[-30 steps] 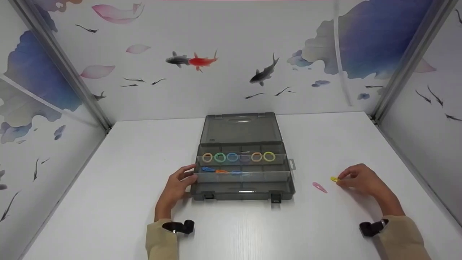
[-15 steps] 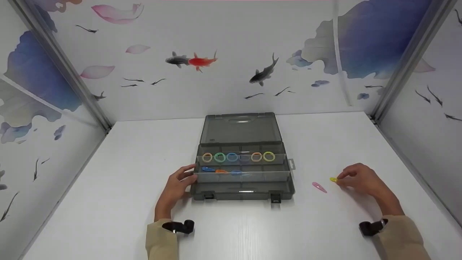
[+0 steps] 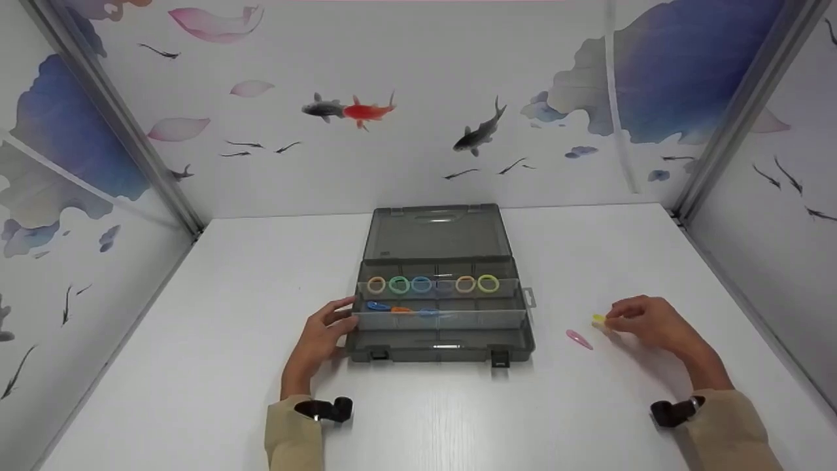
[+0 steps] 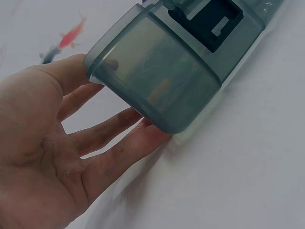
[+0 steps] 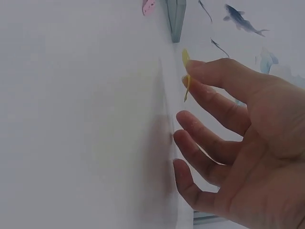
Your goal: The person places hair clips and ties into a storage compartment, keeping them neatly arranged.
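Note:
My right hand [image 3: 647,320] pinches a yellow snap hair clip [image 3: 598,319] between thumb and forefinger, just over the table right of the box. In the right wrist view the clip [image 5: 186,76] shows on both sides of the fingertips, and the other fingers are loosely bent. A pink hair clip [image 3: 579,339] lies on the table beside it. My left hand [image 3: 322,337] holds the left side of a grey see-through storage box [image 3: 441,354]. In the left wrist view one digit reaches over the box's rim [image 4: 128,28], while other fingers touch the outer wall.
The box's lid [image 3: 435,235] is folded back. Several coloured rings, among them a green ring [image 3: 399,284], stand in its back row. In the middle row lie a blue clip [image 3: 377,306], an orange clip [image 3: 401,310] and another blue clip [image 3: 428,313]. Printed walls enclose the white table [image 3: 274,261].
My right hand has shifted slightly left and away from me with the yellow hair clip, whose angle has changed. The left hand, the box and the pink clip have stayed in place.

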`<state>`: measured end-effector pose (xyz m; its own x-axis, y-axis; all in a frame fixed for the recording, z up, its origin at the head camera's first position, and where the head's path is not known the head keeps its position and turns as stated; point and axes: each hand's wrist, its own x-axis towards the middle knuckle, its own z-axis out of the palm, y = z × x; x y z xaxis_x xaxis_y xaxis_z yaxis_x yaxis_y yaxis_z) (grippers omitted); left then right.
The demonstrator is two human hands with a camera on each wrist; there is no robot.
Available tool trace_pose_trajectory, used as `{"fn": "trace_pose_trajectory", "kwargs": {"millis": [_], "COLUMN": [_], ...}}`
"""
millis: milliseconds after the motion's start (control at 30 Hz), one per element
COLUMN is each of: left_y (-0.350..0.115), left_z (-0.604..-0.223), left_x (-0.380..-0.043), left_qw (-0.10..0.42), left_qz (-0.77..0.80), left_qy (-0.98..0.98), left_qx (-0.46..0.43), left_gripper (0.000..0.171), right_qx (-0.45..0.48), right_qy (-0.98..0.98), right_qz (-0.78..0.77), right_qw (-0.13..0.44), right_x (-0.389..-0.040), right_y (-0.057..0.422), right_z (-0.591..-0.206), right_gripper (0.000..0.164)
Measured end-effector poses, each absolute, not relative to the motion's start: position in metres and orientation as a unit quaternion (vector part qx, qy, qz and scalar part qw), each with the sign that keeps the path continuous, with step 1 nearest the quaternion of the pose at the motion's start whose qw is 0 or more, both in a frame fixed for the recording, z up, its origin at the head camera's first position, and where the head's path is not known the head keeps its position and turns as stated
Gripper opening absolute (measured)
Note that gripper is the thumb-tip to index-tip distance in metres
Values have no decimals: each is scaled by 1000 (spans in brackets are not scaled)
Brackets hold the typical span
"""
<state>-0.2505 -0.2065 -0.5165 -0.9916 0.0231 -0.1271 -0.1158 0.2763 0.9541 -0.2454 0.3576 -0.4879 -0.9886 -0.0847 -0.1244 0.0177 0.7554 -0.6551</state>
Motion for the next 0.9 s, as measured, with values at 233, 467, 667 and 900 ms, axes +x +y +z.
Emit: {"fn": "trace_pose_trajectory", "kwargs": {"millis": [233,467,667,900], "left_y": [-208,-206,-206,-205], "left_z": [-517,-516,-515,-515], "left_x": [-250,-251,-252,-250], "left_qw": [56,66,69,70], "left_qz": [602,610,616,616], "left_qy": [796,789,784,784], "left_qx": [-26,-34,-37,-33], "left_gripper": [47,47,47,47], "right_qx": [-51,-91,-113,-146], "right_qy": [939,936,933,925], "right_qz": [-339,-340,-337,-347], "right_qw": [20,-25,-43,-52], "right_x": [-240,-234,-233,-240], "right_y": [340,312,286,258], "right_z": [-467,-446,-435,-429], "right_gripper": [29,25,20,14]}}
